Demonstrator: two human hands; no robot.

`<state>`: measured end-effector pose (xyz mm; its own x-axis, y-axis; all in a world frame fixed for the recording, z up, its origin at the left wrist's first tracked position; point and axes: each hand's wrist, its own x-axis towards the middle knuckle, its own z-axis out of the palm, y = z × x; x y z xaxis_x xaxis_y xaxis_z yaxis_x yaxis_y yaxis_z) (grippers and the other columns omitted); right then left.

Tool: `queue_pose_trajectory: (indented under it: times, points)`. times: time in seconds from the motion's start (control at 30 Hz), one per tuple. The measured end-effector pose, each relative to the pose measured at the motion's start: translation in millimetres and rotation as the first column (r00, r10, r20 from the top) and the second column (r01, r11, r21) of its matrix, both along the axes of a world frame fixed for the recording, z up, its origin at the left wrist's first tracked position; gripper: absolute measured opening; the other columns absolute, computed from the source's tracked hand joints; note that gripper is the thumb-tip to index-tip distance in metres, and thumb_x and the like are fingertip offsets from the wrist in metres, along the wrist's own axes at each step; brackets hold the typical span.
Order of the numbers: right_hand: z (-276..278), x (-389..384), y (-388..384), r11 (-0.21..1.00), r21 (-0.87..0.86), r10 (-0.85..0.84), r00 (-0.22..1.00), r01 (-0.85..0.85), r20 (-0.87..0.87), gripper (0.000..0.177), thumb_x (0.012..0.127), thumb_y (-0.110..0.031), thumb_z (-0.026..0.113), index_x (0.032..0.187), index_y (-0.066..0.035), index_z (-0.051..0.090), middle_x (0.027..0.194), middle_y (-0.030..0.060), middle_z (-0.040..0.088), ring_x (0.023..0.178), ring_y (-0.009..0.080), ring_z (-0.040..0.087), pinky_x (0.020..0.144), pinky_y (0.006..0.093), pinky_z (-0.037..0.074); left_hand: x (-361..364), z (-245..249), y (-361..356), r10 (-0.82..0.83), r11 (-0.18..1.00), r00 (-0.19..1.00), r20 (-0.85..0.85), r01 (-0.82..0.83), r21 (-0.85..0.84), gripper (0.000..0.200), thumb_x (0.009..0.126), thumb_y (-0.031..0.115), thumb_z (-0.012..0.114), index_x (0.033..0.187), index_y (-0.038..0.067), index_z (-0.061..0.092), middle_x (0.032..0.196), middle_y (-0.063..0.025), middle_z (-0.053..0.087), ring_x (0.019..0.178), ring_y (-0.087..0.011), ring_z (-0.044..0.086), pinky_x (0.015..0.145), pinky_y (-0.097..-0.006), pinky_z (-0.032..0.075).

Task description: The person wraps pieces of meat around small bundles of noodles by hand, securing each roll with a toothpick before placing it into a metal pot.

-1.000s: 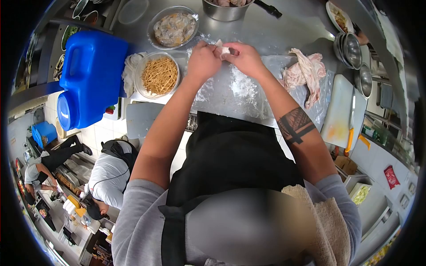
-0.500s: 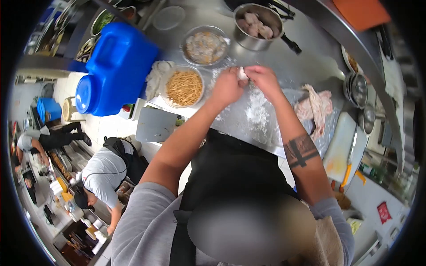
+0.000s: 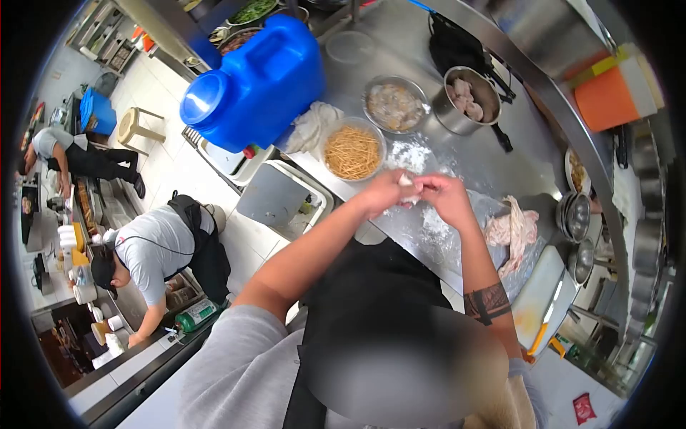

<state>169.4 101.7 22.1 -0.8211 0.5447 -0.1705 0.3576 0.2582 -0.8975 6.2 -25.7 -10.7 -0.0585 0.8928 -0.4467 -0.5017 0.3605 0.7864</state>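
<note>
My left hand is closed around a small white, flour-dusted piece, whose exact kind I cannot make out. Pressed against the same piece are the pinched fingers of my right hand. Both hands meet above the steel worktop, where white powder is scattered. Left of them stands a round tub of thin wooden sticks. Beyond it, a metal bowl holds pale wet pieces. A steel pot contains raw meat pieces. To the right, pale raw meat or skin lies on plastic film.
A large blue jug and white cloth stand left of the tub. At right are a cutting board with a yellow-handled knife and stacked metal bowls. A shelf edge crosses above. A co-worker bends at the left counter.
The view has swung, so the worktop things appear shifted right and lower. My hands stay together on the white piece, with the fingers slightly rearranged.
</note>
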Motion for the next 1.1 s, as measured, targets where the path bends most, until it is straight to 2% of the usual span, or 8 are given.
queue_pose_trajectory:
  times: [0.1,0.23,0.3,0.37,0.43,0.5,0.67,1.1]
  points:
    - [4.0,-22.8,-3.0,0.993,0.108,-0.041,0.999,0.039,0.015,0.015,0.094,-0.009,0.073,0.106,-0.004,0.08,0.102,0.0085,0.077,0.09,0.0164,0.07,0.083,0.031,0.054,5.5,-6.2,-25.4,0.069,0.997,0.971,0.227,-0.059,-0.052,0.036,0.097,0.021,0.079,0.125,0.008,0.061,0.113,-0.0042,0.069,0.103,-0.0158,0.065,0.082,-0.035,0.054]
    - [29.3,-89.6,-19.9,0.914,0.405,0.083,0.993,-0.04,-0.089,0.018,0.092,-0.012,0.073,0.105,0.0,0.078,0.1,0.0139,0.075,0.092,0.0259,0.07,0.084,0.0374,0.055,15.7,-13.2,-43.8,0.092,0.994,0.978,0.185,-0.079,-0.075,0.046,0.093,0.015,0.08,0.127,0.002,0.052,0.108,-0.008,0.069,0.09,-0.017,0.068,0.073,-0.0339,0.055]
    - [24.8,-117.7,-26.1,0.846,0.521,0.197,0.974,-0.113,-0.109,0.019,0.091,-0.013,0.071,0.104,-0.001,0.077,0.104,0.0193,0.073,0.098,0.0387,0.069,0.091,0.0462,0.055,23.4,-10.9,-49.9,0.105,0.992,0.989,0.105,-0.097,-0.08,0.055,0.091,0.015,0.083,0.13,-0.001,0.048,0.105,-0.0084,0.069,0.086,-0.0174,0.071,0.07,-0.0328,0.059]
    - [15.0,-146.5,-28.8,0.521,0.839,0.257,0.966,-0.155,0.019,0.02,0.09,-0.012,0.068,0.105,-0.003,0.078,0.106,0.0211,0.073,0.101,0.0432,0.068,0.096,0.0515,0.053,24.8,-23.9,-56.6,0.121,0.992,0.992,-0.039,-0.122,-0.044,0.054,0.088,0.016,0.086,0.126,-0.001,0.052,0.098,-0.0078,0.07,0.082,-0.0167,0.071,0.067,-0.0321,0.061]
    - [0.1,-164.9,-28.0,0.523,0.813,0.191,0.965,-0.257,0.182,0.021,0.087,-0.019,0.069,0.099,-0.005,0.078,0.104,0.0242,0.073,0.101,0.0443,0.068,0.096,0.0556,0.053,16.3,-4.4,-69.5,0.003,0.998,0.962,-0.272,-0.019,-0.056,0.043,0.086,0.025,0.087,0.116,0.001,0.067,0.095,-0.0074,0.072,0.077,-0.015,0.068,0.065,-0.0336,0.06]
    - [4.6,-179.9,-35.9,0.46,0.835,0.044,0.947,-0.302,0.318,0.024,0.087,-0.024,0.069,0.095,-0.003,0.079,0.097,0.0243,0.075,0.097,0.0449,0.071,0.091,0.0551,0.056,16.6,-18.6,-71.5,-0.013,0.999,0.961,-0.278,-0.001,-0.05,0.038,0.087,0.029,0.085,0.109,0.001,0.07,0.087,-0.0077,0.072,0.069,-0.0156,0.066,0.058,-0.0338,0.056]
    - [27.1,-193.7,-45.0,0.66,0.649,-0.03,0.85,-0.377,0.525,0.03,0.088,-0.025,0.07,0.1,0.001,0.078,0.109,0.0274,0.075,0.104,0.0459,0.073,0.091,0.0534,0.058,21.4,5.1,-84.3,0.021,0.998,0.981,-0.195,-0.034,-0.061,0.038,0.092,0.032,0.081,0.106,-0.001,0.069,0.084,-0.0068,0.07,0.064,-0.0143,0.063,0.051,-0.0314,0.049]
    - [26.3,-200.7,-38.9,0.66,0.66,-0.068,0.846,-0.359,0.529,0.034,0.087,-0.026,0.067,0.103,0.002,0.078,0.11,0.0286,0.075,0.104,0.0464,0.072,0.092,0.0548,0.058,45.2,-10.5,-66.5,0.052,0.998,0.968,-0.244,-0.056,-0.009,0.031,0.089,0.023,0.084,0.105,0.001,0.069,0.077,-0.0065,0.066,0.058,-0.0154,0.06,0.049,-0.0331,0.046]
